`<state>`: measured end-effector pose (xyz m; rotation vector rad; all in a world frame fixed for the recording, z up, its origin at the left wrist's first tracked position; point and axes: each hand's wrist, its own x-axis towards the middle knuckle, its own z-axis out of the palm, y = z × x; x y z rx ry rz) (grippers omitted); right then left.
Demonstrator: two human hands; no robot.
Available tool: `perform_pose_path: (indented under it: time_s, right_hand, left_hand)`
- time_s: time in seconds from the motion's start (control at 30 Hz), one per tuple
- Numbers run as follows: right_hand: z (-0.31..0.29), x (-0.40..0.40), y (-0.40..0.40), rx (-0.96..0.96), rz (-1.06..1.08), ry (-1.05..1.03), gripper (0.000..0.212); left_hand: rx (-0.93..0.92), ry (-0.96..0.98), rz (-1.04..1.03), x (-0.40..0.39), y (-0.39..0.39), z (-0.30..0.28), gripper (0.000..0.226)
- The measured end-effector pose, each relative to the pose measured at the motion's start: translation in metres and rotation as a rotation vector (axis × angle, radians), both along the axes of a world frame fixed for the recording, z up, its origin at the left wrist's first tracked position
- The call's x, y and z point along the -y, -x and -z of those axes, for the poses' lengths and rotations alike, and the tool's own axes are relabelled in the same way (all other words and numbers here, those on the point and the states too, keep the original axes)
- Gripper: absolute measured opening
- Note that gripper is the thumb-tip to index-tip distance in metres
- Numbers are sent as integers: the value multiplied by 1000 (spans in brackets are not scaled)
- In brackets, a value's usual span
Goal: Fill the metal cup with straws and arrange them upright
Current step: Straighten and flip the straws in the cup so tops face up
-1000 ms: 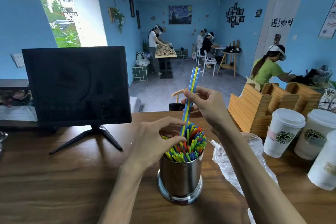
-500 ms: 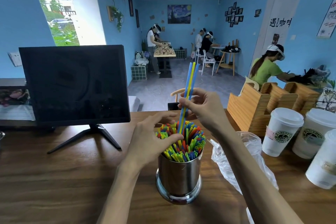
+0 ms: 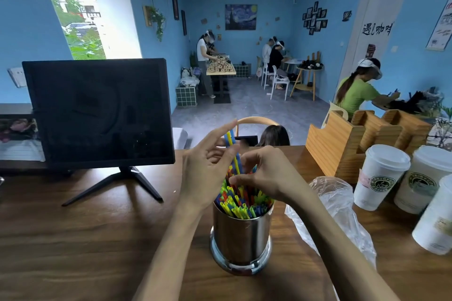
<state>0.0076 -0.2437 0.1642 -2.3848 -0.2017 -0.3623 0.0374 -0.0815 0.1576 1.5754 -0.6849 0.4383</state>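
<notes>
Hands: my left hand (image 3: pixel 208 168) lay open beside the raised straws (image 3: pixel 234 151); my right hand (image 3: pixel 266 173) pinched them.
Cup: the metal cup (image 3: pixel 241 239) stood on the wooden tabletop (image 3: pixel 85 239).
Room: blue walls (image 3: pixel 29 19), dark monitor (image 3: pixel 97 112) at left.

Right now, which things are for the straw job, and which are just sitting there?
For the job:
- metal cup
- straws packed in it
- yellow and blue straws going in, between the left hand and right hand

Just sitting there:
- dark monitor
- plastic bag
- lidded paper cups
- wooden holder
</notes>
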Motion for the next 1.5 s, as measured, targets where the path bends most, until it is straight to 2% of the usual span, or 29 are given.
perform_pose_path:
  time_s: [0.07, 0.1, 0.2, 0.27, 0.33, 0.43, 0.5, 0.6, 0.67, 0.77, 0.83, 1.3, 1.5]
  right_hand:
    - [1, 2, 1, -16, -36, -48, 18]
    - [1, 5, 1, -22, -63, -82, 19]
    - [4, 15, 2, -30, -103, -243, 54]
    - [5, 19, 3, -35, -126, -343, 66]
    - [7, 19, 3, -31, -159, -384, 64]
    - [11, 15, 2, 22, -149, -292, 61]
    - [14, 12, 2, 39, -132, -275, 58]
    - [18, 12, 3, 60, -91, -235, 52]
    - [19, 12, 2, 60, -92, -236, 46]
    - [20, 12, -1, 64, -94, -238, 39]
    - [21, 11, -2, 65, -97, -254, 37]
    - [26, 11, -2, 75, -94, -268, 31]
    - [25, 10, -1, 68, -91, -251, 29]
  left_hand:
    - [-18, -44, -7, 0, 0, 2, 40]
    - [-31, -84, -6, -1, -1, 5, 38]
    - [6, -199, -5, -3, -7, 16, 23]
    - [44, -310, 1, -5, -11, 23, 16]
    - [10, -433, 40, -7, -11, 30, 19]
    - [-89, -541, 99, -9, -9, 37, 28]
    - [-56, -588, 76, -11, -10, 38, 30]
    - [24, -441, -56, -20, -6, 33, 28]
    - [3, -418, -37, -30, 1, 27, 26]
    - [27, -704, 80, -39, 16, 20, 48]
    - [68, -800, 98, -39, 20, 22, 50]
    - [152, -665, 45, -33, 19, 28, 37]
    - [169, -672, 11, -35, 25, 29, 42]
